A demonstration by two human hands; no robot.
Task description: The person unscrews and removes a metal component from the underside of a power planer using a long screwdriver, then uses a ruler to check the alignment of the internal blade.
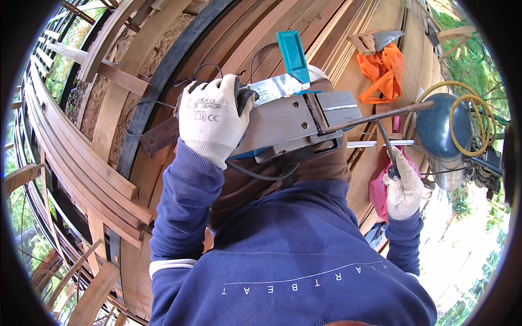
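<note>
My left hand (pixel 209 117), in a white work glove, is closed around the rear end of an electric hand planer (pixel 280 122). The planer rests on my lap with its grey metal sole facing up. A teal plastic part (pixel 293 57) sticks out from its far side. A long, narrow, brownish metal bar (pixel 389 115) reaches right from the planer's blade area. My right hand (pixel 405 187), also gloved, is closed on a thin dark metal rod (pixel 387 142) that points up toward that bar. The rod's tip is close to the bar; I cannot tell whether they touch.
Long wooden boards (pixel 293 22) lie ahead of me. An orange cloth (pixel 380 73) and a wooden-handled saw (pixel 375 42) rest on them. At right are a dark blue rounded object (pixel 443 122), a yellow hose (pixel 454 89) and a pink bag (pixel 377 190). Stacked planks (pixel 81 157) stand left.
</note>
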